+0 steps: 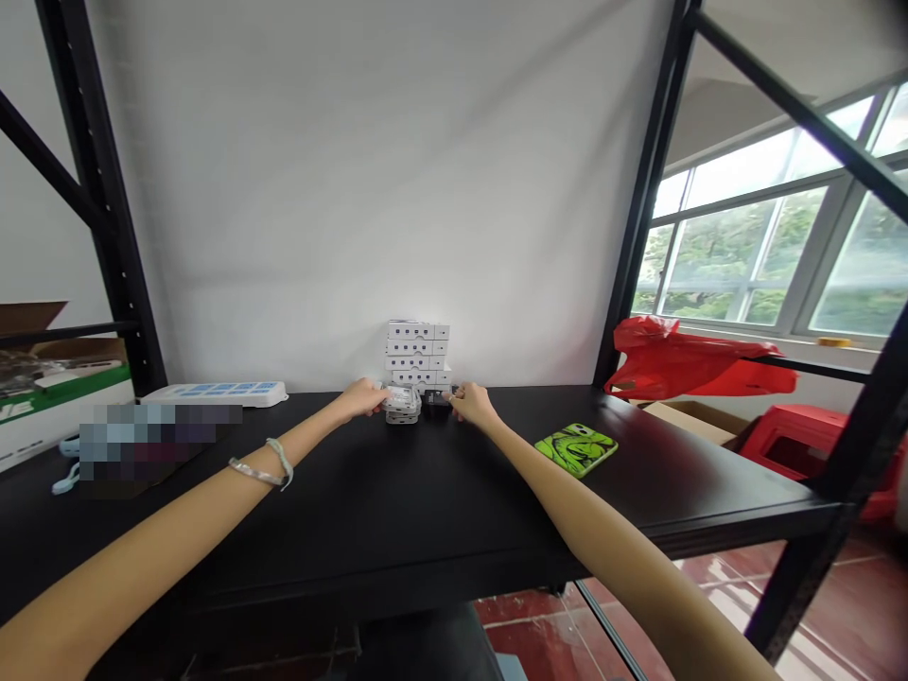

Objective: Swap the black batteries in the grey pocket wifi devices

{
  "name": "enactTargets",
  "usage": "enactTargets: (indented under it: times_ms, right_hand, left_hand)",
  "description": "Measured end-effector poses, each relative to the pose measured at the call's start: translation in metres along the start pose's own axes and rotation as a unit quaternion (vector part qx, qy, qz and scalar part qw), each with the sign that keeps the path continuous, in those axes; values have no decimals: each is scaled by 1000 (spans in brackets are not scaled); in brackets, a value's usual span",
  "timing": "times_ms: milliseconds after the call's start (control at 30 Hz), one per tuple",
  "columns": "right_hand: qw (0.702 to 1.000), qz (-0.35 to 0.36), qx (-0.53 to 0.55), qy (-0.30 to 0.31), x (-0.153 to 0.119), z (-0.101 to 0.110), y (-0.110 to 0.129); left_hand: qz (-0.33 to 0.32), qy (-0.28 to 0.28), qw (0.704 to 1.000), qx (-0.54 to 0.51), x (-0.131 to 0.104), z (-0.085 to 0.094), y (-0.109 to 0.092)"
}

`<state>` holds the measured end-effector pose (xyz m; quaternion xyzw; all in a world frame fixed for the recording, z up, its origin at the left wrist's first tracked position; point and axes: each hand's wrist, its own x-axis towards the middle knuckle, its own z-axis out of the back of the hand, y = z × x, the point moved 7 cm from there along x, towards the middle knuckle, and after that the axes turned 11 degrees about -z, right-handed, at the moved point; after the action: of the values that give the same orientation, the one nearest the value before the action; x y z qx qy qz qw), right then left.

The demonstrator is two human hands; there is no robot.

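A stack of small white boxes (417,348) stands against the wall at the back middle of the black shelf. In front of it lies a short pile of clear-and-white flat packs (402,405). My left hand (363,398) is closed at the left edge of this pile, thumb and fingers on the top pack. On the other side, my right hand (472,405) has its fingers curled together beside a small dark item (438,398) at the foot of the boxes. Whether those fingers grip it is too small to tell.
A white power strip (219,393) lies at the back left, near a blurred-out object (142,449) and a cardboard box (63,397). A green patterned phone case (578,448) rests right of my right forearm. Black posts (642,208) frame the shelf; a red plastic bag (681,364) hangs beyond.
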<state>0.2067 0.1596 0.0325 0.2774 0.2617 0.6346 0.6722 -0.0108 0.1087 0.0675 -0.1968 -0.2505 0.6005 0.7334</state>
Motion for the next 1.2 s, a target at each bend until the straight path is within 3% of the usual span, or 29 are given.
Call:
enactTargets:
  times_ms: [133, 267, 400, 500, 667, 800, 933, 1100, 1200]
  right_hand:
    - [994, -55, 72, 61, 4, -17, -1]
    - [978, -89, 138, 126, 7, -20, -2]
    - [960, -83, 184, 193, 1, -14, -3]
    - [952, -54, 207, 218, -8, -7, 0]
    - [955, 27, 208, 211, -24, -2, 15]
    - [955, 109, 165, 219, -43, -13, 32]
    - [959, 174, 110, 197, -55, -22, 43]
    - [963, 226, 36, 145, -58, -19, 47]
    - [956, 247, -24, 157, -62, -19, 49]
  left_hand:
    - [-26, 31, 999, 28, -29, -11, -3]
    - [-46, 55, 996, 57, -54, -28, -10]
    - [-60, 72, 993, 77, -66, -40, -17]
    - [-78, 74, 991, 79, -67, -37, -18]
    - [-155, 67, 985, 27, -64, -24, -18]
    - [-225, 70, 971, -47, -64, -30, -20]
    - [-235, 63, 967, -80, -60, -41, -16]
    - [-242, 32, 965, -98, -57, -44, -14]
    - [-238, 19, 966, -101, -58, -42, -14]
